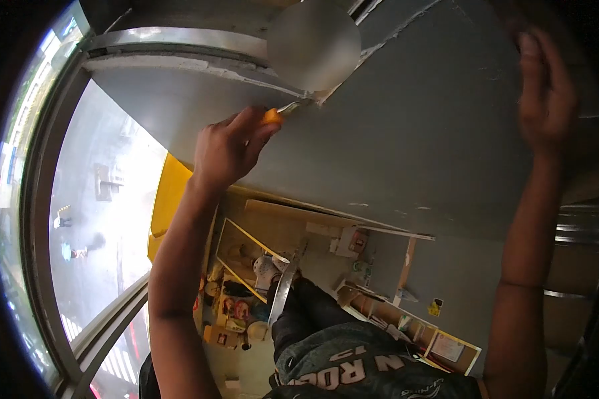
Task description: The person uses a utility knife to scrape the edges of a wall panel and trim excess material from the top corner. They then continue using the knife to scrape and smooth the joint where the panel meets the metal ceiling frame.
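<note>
**Blade tip at the meeting point of two pale seams**

An orange-handled tool with a thin metal blade (274, 116) slants up and right, its tip at or just beside the corner where two rough whitish seams (180, 62) meet. Contact at the tip is too small to be sure of. The left hand (223, 149) grips the handle, fingers and thumb closed round it. The step in hand looks like working the blade along the joint at this corner; the next move seems to call for a steady wrist and a low blade angle, following the seam without scoring the smooth dark-grey panel (432, 139) beside it.

Well apart, the right hand (546, 100) is raised near the panel's far side, fingers extended and nothing visible in its grasp; whether it presses on a surface cannot be told.

Further out, a bright yellow panel (172, 193) stands beside the left forearm, near a broad window (106, 199). Far below are the person's dark trousers (313, 309), mixed clutter on the floor (239, 309) and a light wooden compartmented shelf (373, 306).
</note>
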